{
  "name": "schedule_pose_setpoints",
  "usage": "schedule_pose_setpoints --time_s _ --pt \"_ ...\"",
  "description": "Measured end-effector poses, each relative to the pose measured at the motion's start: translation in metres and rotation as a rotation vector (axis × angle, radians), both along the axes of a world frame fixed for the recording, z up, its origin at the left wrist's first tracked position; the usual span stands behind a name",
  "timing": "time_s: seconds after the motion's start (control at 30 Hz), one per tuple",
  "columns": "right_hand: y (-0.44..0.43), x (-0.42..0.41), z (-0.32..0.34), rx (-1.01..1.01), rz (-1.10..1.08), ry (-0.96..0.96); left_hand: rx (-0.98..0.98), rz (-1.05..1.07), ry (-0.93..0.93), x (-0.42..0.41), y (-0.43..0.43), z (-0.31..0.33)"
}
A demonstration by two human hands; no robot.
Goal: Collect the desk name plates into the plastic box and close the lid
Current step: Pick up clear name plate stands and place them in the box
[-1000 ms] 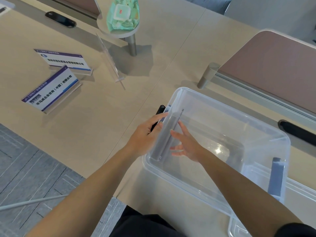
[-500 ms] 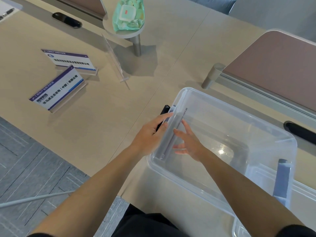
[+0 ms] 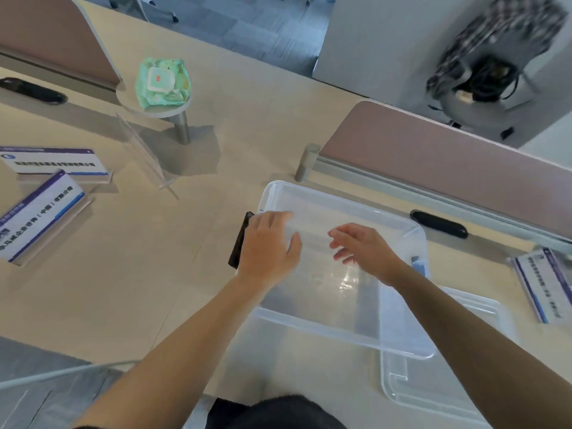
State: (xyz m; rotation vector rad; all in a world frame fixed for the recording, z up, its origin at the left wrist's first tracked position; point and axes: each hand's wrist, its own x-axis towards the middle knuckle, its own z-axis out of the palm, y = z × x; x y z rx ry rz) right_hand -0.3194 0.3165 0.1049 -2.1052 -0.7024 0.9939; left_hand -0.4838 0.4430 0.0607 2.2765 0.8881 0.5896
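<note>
A clear plastic box (image 3: 340, 201) stands open in the middle of the desk. Its lid (image 3: 448, 385) lies flat at the box's near right corner. My left hand (image 3: 266, 246) is over the box's left wall, fingers and thumb apart around a faint clear plate (image 3: 311, 239) that motion blur makes hard to read. My right hand (image 3: 362, 249) hovers inside the box with spread fingers, holding nothing. On the desk at the left lie two printed name plates (image 3: 55, 162) (image 3: 40, 212), with an upright clear one (image 3: 142, 153) beside them. Another printed name plate (image 3: 544, 283) lies at the right.
A black object (image 3: 240, 243) lies against the box's left side. A pack of wipes (image 3: 162, 82) sits on a small round shelf at the back. Pink desk dividers (image 3: 448, 162) run behind the box, with a black cable slot (image 3: 439, 224) below.
The view has swung up and to the right. My hands have moved apart in the box, the right one drawing right. The right-hand name plate has come into view.
</note>
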Motion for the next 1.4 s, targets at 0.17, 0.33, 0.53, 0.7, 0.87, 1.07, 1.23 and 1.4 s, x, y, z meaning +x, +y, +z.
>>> schedule_pose_setpoints --time_s 0.17,0.33,0.53,0.7,0.87,1.07,1.23,1.4 --pt "-0.077 0.02 0.047 -0.083 0.057 -0.411 -0.064 -0.169 -0.087 0.036 -0.051 0.02" --pt "-0.202 0.029 0.076 -0.159 -0.065 -0.594 -0.068 -0.464 0.001 0.085 -0.138 0.042" --pt "-0.381 0.04 0.087 -0.174 -0.26 -0.65 -0.056 -0.714 0.119 0.141 -0.262 0.062" --pt "-0.502 0.048 0.092 -0.145 -0.411 -0.652 0.011 -0.808 0.206 0.182 -0.353 0.073" --pt "-0.573 0.08 0.09 -0.201 -0.51 -0.635 0.009 -0.841 0.244 0.224 -0.415 0.083" --pt "-0.615 0.168 0.085 -0.272 -0.53 -0.63 -0.058 -0.892 0.208 0.299 -0.466 0.064" --pt "-0.629 0.252 0.086 -0.405 -0.538 -0.608 -0.123 -0.954 0.185 0.387 -0.498 0.036" --pt "-0.643 0.325 0.078 -0.483 -0.531 -0.543 -0.185 -0.965 0.22 0.446 -0.525 0.026"
